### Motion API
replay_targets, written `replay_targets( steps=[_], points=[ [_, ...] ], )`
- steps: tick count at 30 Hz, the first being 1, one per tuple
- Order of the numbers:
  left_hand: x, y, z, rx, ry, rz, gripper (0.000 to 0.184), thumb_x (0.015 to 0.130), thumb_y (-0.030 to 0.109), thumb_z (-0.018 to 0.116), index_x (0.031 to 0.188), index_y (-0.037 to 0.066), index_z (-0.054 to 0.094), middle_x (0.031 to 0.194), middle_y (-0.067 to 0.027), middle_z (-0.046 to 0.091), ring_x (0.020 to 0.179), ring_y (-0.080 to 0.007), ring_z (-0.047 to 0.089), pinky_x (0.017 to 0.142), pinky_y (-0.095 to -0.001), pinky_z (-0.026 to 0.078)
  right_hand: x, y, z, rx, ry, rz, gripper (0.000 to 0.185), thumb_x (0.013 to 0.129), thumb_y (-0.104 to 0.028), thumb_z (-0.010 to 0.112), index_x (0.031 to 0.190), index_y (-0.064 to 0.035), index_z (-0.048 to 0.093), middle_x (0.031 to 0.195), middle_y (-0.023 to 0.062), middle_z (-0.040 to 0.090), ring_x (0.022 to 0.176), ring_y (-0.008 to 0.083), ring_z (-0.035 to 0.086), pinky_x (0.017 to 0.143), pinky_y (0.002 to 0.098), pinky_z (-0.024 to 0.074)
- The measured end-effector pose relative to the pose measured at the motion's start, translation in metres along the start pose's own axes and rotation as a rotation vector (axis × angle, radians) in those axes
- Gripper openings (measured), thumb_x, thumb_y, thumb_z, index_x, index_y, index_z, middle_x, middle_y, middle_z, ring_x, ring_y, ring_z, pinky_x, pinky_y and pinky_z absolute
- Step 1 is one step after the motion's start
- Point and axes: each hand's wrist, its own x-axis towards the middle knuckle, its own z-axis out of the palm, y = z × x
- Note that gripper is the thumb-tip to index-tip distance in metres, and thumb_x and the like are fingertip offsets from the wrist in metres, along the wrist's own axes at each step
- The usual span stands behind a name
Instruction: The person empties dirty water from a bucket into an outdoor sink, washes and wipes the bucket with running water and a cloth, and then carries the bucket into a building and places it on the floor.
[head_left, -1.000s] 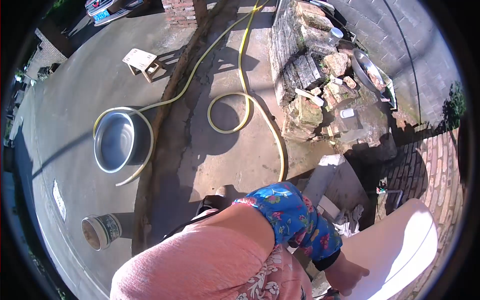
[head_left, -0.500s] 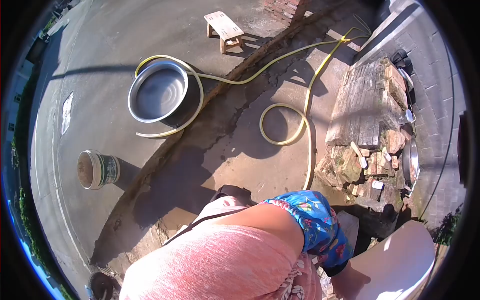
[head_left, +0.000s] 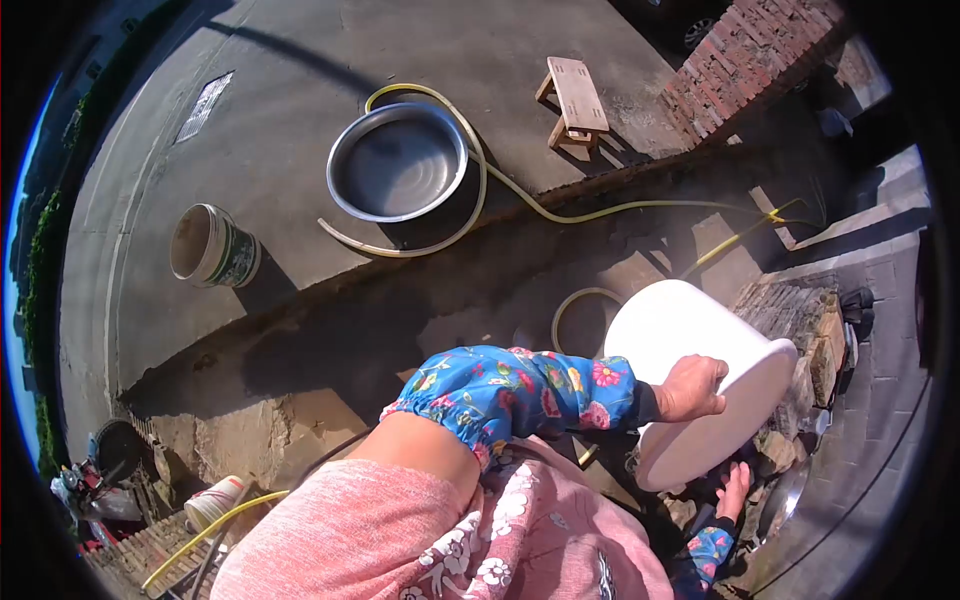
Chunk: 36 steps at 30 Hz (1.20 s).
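A large white bucket (head_left: 660,320) is held up, tilted, at the right of the head view. My left hand (head_left: 692,388), in a blue floral sleeve, is closed on its edge. Just beneath the bucket's lower edge, my right hand (head_left: 734,492) has its fingers stretched out; I cannot tell whether they touch the bucket. Behind both hands lie a worn brick block (head_left: 790,300) and broken stones, partly hidden by the bucket. A shiny metal basin (head_left: 785,500) stands beside the right hand.
A large metal tub (head_left: 400,165) sits on the concrete, ringed by a yellow hose (head_left: 620,208). Further back is a wooden stool (head_left: 577,95) near a brick pillar (head_left: 750,70). A dirty pail (head_left: 215,247) stands at left. A raised concrete edge crosses the ground.
The white bucket has come up from the lower right corner to the middle right. My left arm now reaches across, with the hand on it, and my right hand has come into view. The view has turned.
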Motion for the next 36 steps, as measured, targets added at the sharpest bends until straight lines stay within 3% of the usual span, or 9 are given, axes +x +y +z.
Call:
replay_targets(
  steps=[3,5,7,10,12,18,20,27,36],
  points=[
    [0.043,-0.064,-0.077,0.139,0.204,-0.220,0.026,0.065,0.019,0.065,0.068,-0.003,0.052,0.060,-0.0195,0.055,0.058,-0.0307,0.057,0.058,-0.0398,0.047,0.125,0.012,0.051,-0.180,-0.055,-0.335,0.047,0.082,-0.020,0.063,0.120,0.0047,0.049,0.123,0.0154,0.054,0.114,0.0242,0.051,0.097,0.0307,0.0370],
    [0.054,-0.093,-0.140,0.155,0.303,-0.481,0.027,0.069,0.019,0.065,0.064,-0.001,0.048,0.055,-0.0078,0.050,0.054,-0.0148,0.049,0.052,-0.0327,0.044,0.156,0.009,0.090,-0.307,-0.043,-0.287,0.041,0.079,-0.018,0.063,0.112,0.0055,0.055,0.110,0.0179,0.061,0.103,0.0249,0.058,0.090,0.0312,0.0429],
    [0.049,-0.119,-0.201,0.193,0.482,-0.611,0.027,0.066,0.021,0.066,0.065,-0.002,0.052,0.056,-0.0098,0.053,0.054,-0.0162,0.051,0.054,-0.0342,0.045,0.164,-0.001,0.121,-0.405,-0.137,-0.189,0.038,0.078,-0.021,0.065,0.105,0.0050,0.059,0.096,0.0143,0.065,0.088,0.0238,0.062,0.080,0.0314,0.0474],
    [0.023,-0.158,-0.285,0.101,0.883,-0.567,0.016,0.069,0.013,0.065,0.069,0.001,0.054,0.060,0.0013,0.051,0.053,-0.0070,0.043,0.047,-0.0254,0.037,0.197,0.001,0.156,-0.485,-0.249,-0.159,0.035,0.078,-0.025,0.066,0.103,-0.0016,0.062,0.089,0.0094,0.066,0.082,0.0196,0.062,0.074,0.0326,0.0486],
    [0.008,-0.149,-0.332,0.111,1.095,-0.579,0.013,0.073,0.012,0.064,0.075,0.002,0.056,0.064,0.0017,0.052,0.054,-0.0065,0.046,0.048,-0.0230,0.038,0.179,-0.083,0.183,-0.504,-0.310,0.295,0.034,0.080,-0.028,0.064,0.107,-0.0077,0.060,0.095,0.0101,0.065,0.081,0.0201,0.062,0.069,0.0362,0.0489],
    [-0.022,-0.134,-0.454,0.177,1.557,-0.363,0.012,0.078,0.009,0.066,0.084,0.004,0.058,0.067,0.0014,0.054,0.052,-0.0070,0.048,0.044,-0.0218,0.038,0.277,-0.165,0.262,0.139,-0.547,0.372,0.057,0.086,-0.032,0.056,0.133,-0.0098,0.033,0.130,0.0188,0.044,0.091,0.0380,0.061,0.070,0.0491,0.0504],
    [-0.032,-0.137,-0.491,0.199,1.689,-0.371,0.015,0.078,0.010,0.068,0.087,0.004,0.058,0.067,0.0010,0.054,0.053,-0.0076,0.049,0.044,-0.0220,0.039,0.300,-0.198,0.306,-0.430,-0.630,0.268,0.049,0.083,-0.035,0.060,0.123,-0.0089,0.047,0.117,0.0146,0.056,0.088,0.0312,0.062,0.070,0.0427,0.0505],
    [-0.037,-0.151,-0.604,0.143,1.865,-0.430,0.014,0.080,0.012,0.067,0.088,0.005,0.057,0.073,-0.0001,0.056,0.061,-0.0108,0.054,0.048,-0.0245,0.042,0.289,-0.342,0.388,-0.289,-0.523,0.182,0.029,0.078,-0.033,0.062,0.073,-0.0038,0.062,0.070,0.0029,0.060,0.056,0.0121,0.053,0.052,0.0266,0.0418],
    [0.054,-0.170,-0.687,0.031,1.832,-0.400,0.017,0.080,0.017,0.067,0.087,0.007,0.056,0.073,0.0013,0.051,0.060,-0.0092,0.050,0.050,-0.0228,0.041,0.318,-0.430,0.479,-0.326,-0.551,0.216,0.015,0.080,-0.020,0.058,0.083,-0.0062,0.063,0.067,0.0011,0.059,0.051,0.0112,0.051,0.042,0.0271,0.0381]
  ],
)
